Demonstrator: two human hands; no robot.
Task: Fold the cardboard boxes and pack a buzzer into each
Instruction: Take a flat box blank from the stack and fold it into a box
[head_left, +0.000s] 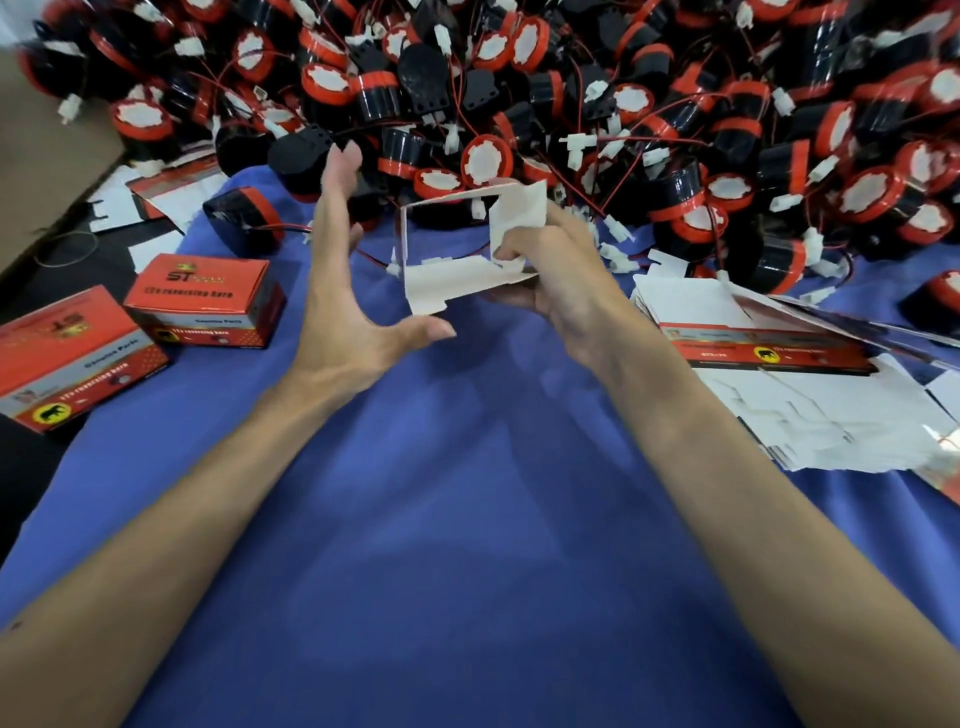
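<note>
The buzzer pile (571, 78) runs off the edge at 12 o'clock, blurred. The flat box stack (810, 415) is cut at 3 o'clock, a folded box (67, 358) at 9 o'clock.

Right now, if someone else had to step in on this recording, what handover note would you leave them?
The left hand is open, fingers spread, holding nothing, beside the half-folded box.
The right hand grips that box; its flaps are open and there is no buzzer in it.
Things: buzzer pile at the back, one loose buzzer near the left hand, flat boxes at right.
Done: two closed boxes at left; contents not visible.
Left: finish folding this box, put a buzzer in, close it, then work through the flat boxes.
</note>
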